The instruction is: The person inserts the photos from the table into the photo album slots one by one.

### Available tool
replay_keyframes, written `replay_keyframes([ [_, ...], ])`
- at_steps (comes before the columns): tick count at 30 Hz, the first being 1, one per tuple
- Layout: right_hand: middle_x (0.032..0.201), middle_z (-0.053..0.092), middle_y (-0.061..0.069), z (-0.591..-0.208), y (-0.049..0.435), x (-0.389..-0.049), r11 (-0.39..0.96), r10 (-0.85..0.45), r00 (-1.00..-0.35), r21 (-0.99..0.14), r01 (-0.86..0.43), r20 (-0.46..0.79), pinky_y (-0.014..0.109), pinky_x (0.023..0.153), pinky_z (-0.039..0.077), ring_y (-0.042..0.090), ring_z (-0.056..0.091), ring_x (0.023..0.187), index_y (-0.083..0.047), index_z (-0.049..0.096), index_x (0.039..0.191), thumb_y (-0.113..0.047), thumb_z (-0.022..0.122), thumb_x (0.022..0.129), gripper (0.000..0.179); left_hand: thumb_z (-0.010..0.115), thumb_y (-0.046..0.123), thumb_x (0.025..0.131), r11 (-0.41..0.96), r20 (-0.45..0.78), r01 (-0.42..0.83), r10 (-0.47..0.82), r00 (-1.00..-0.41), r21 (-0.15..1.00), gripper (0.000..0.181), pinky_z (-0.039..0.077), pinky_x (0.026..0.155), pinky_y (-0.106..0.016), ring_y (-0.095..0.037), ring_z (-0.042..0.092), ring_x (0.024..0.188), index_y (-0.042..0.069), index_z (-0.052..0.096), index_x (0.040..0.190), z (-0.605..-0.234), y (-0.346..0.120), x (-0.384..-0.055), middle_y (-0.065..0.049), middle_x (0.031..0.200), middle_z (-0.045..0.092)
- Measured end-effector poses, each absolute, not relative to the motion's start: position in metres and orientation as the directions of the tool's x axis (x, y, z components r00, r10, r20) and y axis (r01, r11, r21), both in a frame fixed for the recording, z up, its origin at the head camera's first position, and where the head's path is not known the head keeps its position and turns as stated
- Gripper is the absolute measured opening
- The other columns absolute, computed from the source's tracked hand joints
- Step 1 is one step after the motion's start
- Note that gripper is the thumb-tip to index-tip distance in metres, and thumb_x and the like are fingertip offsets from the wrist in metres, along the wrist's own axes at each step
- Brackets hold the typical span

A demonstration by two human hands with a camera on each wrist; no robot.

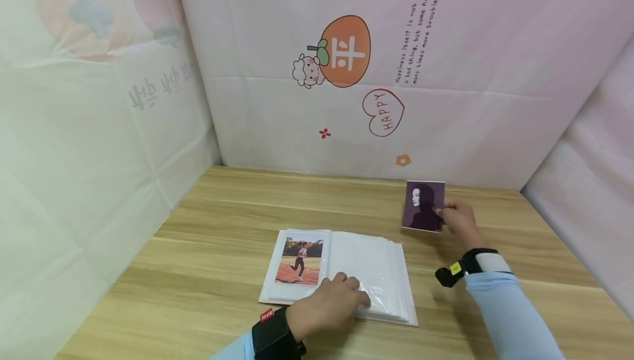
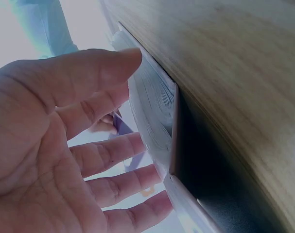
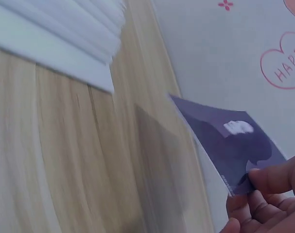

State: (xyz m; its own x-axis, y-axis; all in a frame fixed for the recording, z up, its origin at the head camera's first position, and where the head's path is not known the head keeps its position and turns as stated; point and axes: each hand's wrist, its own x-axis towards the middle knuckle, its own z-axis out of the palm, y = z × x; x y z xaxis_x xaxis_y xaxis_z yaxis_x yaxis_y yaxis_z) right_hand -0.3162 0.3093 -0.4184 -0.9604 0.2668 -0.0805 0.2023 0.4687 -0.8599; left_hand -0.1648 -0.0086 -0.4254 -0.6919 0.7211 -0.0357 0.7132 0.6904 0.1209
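A photo album [image 1: 366, 272] lies spread on the wooden table. Its left page carries a photo of a runner [image 1: 299, 261] on a track; the right page is a blank, glossy plastic sleeve. My left hand [image 1: 329, 302] rests at the album's lower edge, fingertips on the right page near the spine. In the left wrist view its fingers [image 2: 123, 184] reach loosely along the stacked pages [image 2: 154, 97], with the thumb apart. Beyond the album's upper right corner, my right hand [image 1: 458, 219] pinches a dark purple photo [image 3: 225, 141] by its edge, between thumb and fingers, raised above the table.
The wooden table [image 1: 223, 228] meets a white printed cloth [image 1: 277, 129] at the back, with orange fruit drawings and a heart. More white cloth hangs along the left [image 1: 99, 184] and right [image 1: 589, 167] sides. Black bands with small devices sit on both wrists.
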Motion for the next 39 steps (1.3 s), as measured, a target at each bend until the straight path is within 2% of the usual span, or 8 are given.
replay_keyframes([
  [6,0.092,0.054,0.008,-0.420,0.280,-0.321,0.366,0.180,-0.977,-0.914,0.173,-0.113,0.029,0.057,0.040,0.013,0.052,0.072,0.003,0.048,0.102,-0.010,0.053,0.093,0.016,0.077,0.018,0.072,0.689,-0.043,0.716,0.723,-0.689,0.113,0.039,0.039,0.065,-0.028,-0.013,0.045,0.096,0.030,0.067,0.108,-0.425,-0.009,-0.165,0.009,0.100,0.051],
  [15,0.077,0.049,0.001,-0.420,0.249,-0.319,0.268,0.086,-0.996,-0.962,0.051,-0.028,0.026,0.050,0.031,0.010,0.054,0.068,-0.003,0.044,0.085,-0.007,0.061,0.087,0.017,0.079,0.016,0.069,0.687,-0.025,0.721,0.726,-0.688,0.091,0.044,0.040,0.065,-0.027,-0.013,0.045,0.096,0.032,0.066,0.108,-0.427,-0.008,-0.165,0.009,0.100,0.051],
  [23,0.078,0.055,-0.002,-0.425,0.231,-0.326,0.251,0.066,-0.996,-0.965,0.076,-0.062,0.026,0.051,0.031,0.010,0.056,0.071,-0.002,0.045,0.092,-0.007,0.056,0.090,0.012,0.079,0.015,0.068,0.689,-0.004,0.721,0.723,-0.690,0.077,0.043,0.039,0.062,-0.027,-0.012,0.046,0.091,0.032,0.067,0.106,-0.427,-0.008,-0.165,0.010,0.096,0.051],
  [31,0.080,0.054,0.000,-0.425,0.214,-0.328,0.195,0.031,-0.997,-0.978,0.076,-0.072,0.024,0.049,0.032,0.013,0.055,0.073,-0.003,0.045,0.091,-0.005,0.057,0.090,0.013,0.081,0.018,0.066,0.690,-0.006,0.721,0.722,-0.691,0.063,0.045,0.037,0.060,-0.026,-0.011,0.044,0.086,0.034,0.067,0.106,-0.427,-0.009,-0.168,0.010,0.095,0.050],
  [39,0.083,0.055,0.000,-0.428,0.204,-0.332,0.250,0.019,-0.995,-0.964,0.095,-0.094,0.028,0.054,0.031,0.013,0.053,0.076,-0.002,0.046,0.094,-0.007,0.058,0.090,0.014,0.081,0.015,0.064,0.693,0.016,0.720,0.720,-0.694,0.042,0.045,0.037,0.056,-0.025,-0.012,0.043,0.080,0.034,0.068,0.104,-0.426,-0.010,-0.168,0.008,0.093,0.050],
])
